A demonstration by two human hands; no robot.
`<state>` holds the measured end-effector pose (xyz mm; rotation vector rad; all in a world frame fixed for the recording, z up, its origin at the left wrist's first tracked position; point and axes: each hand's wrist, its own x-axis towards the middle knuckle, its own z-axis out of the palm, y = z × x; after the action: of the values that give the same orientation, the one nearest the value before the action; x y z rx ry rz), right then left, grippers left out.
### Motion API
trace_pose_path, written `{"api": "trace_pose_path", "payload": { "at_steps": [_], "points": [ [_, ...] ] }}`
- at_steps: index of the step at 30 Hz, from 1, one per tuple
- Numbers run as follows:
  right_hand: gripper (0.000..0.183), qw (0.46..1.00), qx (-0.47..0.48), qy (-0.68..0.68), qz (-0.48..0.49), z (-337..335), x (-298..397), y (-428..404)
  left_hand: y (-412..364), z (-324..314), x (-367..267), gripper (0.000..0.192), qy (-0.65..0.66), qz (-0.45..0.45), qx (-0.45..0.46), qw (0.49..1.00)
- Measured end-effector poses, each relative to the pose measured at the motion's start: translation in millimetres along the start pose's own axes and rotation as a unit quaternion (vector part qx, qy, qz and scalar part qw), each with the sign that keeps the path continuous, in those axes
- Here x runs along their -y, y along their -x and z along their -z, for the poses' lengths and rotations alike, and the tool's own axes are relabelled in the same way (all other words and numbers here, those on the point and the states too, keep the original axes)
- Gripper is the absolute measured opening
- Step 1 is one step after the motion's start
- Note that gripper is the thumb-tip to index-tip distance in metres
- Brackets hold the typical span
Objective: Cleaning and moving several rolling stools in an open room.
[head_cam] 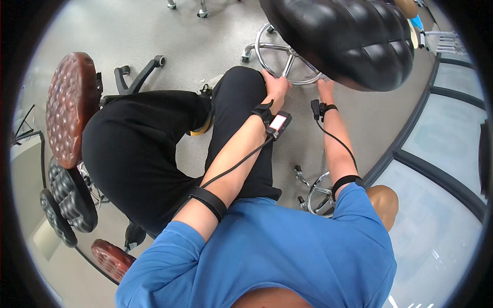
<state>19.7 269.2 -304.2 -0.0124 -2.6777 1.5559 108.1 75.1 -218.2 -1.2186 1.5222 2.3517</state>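
A rolling stool with a quilted black cushion seat point(346, 42) stands before me, its seat looming close at the upper right. Below the seat shows its chrome foot ring point(259, 48), joined by spokes above a caster base. My left hand point(276, 86) grips the near side of this ring, beside my bent knee. Farther right, my right hand point(326, 90) holds the ring near the seat's edge, with its fingertips partly hidden. Each wrist wears a strap with a small black device; the one on the left forearm point(278, 124) has a lit screen.
A red-brown tufted stool seat point(71, 109) is close by my left knee, with black seats point(73, 194) behind it. Glass panels in dark frames point(435, 127) run along the right. Another chrome stool base point(319, 194) and a tan seat point(383, 206) are by my right elbow.
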Motion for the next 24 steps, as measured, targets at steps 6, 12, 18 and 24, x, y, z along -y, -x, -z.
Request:
{"api": "trace_pose_path", "payload": {
  "at_steps": [6, 12, 18, 24],
  "points": [
    [0.036, 0.974, -0.124, -0.007, -0.188, -33.9, 29.2, 39.5, -6.9, 0.2, -0.2, 0.077, 0.005, -0.125, -0.025, 0.992],
    [0.035, 0.995, -0.092, 0.032, -0.006, -57.6, 50.3, 78.0, -15.0, -7.1, 12.2, 0.047, -0.096, -0.112, -0.081, 0.986],
    [0.032, 0.996, -0.066, 0.030, 0.052, -83.8, 73.8, 120.8, -14.6, -6.2, 21.1, 0.083, -0.149, -0.043, -0.115, 0.981],
    [0.034, 0.993, -0.078, 0.086, -0.017, -72.6, 74.9, 138.3, -3.6, -10.6, 12.7, 0.105, -0.159, 0.039, -0.071, 0.984]
  ]
}}
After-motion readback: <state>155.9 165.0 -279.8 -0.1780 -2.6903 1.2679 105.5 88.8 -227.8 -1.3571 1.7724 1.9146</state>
